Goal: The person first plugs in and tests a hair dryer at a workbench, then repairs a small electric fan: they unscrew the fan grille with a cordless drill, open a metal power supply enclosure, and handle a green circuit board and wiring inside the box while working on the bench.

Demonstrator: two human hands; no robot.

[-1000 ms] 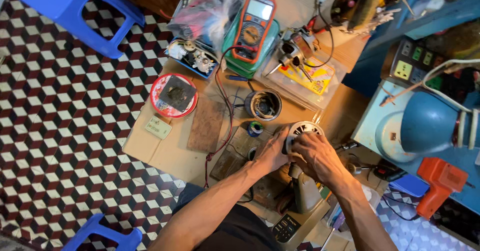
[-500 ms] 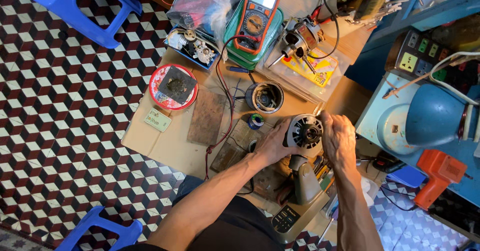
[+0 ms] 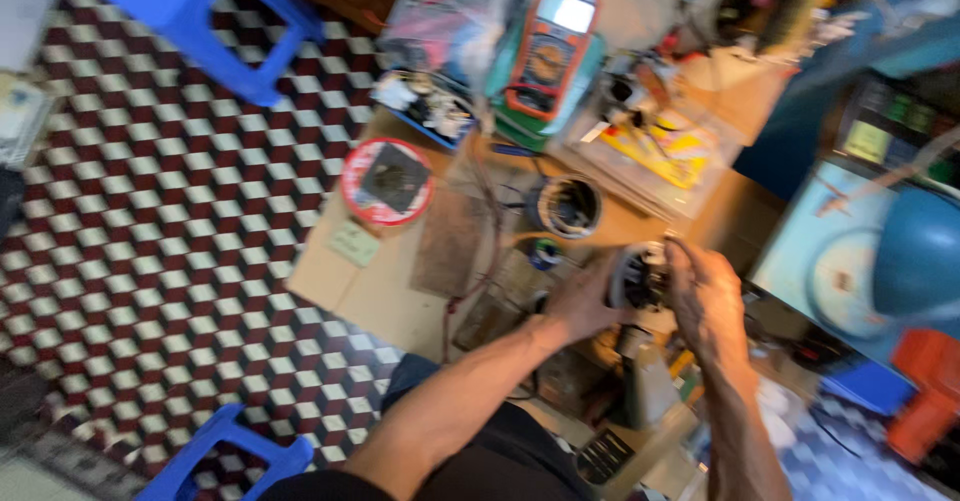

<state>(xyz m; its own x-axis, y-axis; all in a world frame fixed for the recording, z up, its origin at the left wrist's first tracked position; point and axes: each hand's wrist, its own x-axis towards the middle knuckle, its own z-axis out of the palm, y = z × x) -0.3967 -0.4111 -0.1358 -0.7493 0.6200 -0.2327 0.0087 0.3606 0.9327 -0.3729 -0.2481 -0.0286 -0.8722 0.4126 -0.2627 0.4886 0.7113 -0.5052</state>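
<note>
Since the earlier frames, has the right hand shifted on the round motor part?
Yes. The right hand went from covering the motor part to its right side, away from the black ring.

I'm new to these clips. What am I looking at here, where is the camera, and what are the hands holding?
There is no machine: a person works with bare hands, and a camera on their head looks down. The left hand and right hand grip a round metal motor part between them. The picture is blurred, so details are unclear. On the cardboard-covered bench lie an orange multimeter, a red round tin lid and a coil ring. A blue stool stands on the tiled floor.
</note>
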